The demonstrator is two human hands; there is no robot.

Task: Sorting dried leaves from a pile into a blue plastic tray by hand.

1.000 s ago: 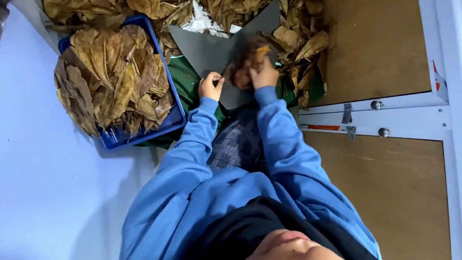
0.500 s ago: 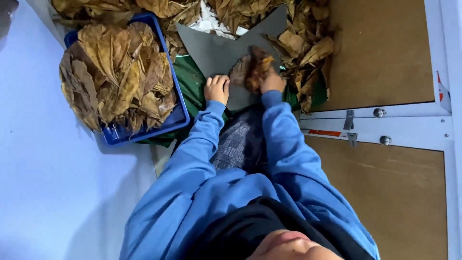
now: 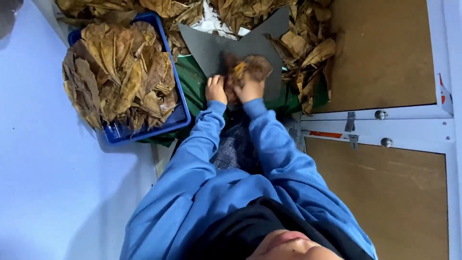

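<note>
Both of my hands rest on a dry brown leaf that lies on a dark grey sheet in my lap. My left hand presses the leaf's left edge, fingers curled over it. The fingers of my right hand are closed around the leaf's lower part. Blue sleeves cover both arms. Under the sheet lies a green cloth.
A blue plastic crate heaped with dry brown leaves stands at the left. More loose leaves are piled behind and to the right of the sheet. Brown panels in a white frame are at the right, a pale wall at the left.
The view has shifted slightly. My hands have kept working the leaf on the grey sheet; the leaf now lies flatter and more spread above my right hand.
</note>
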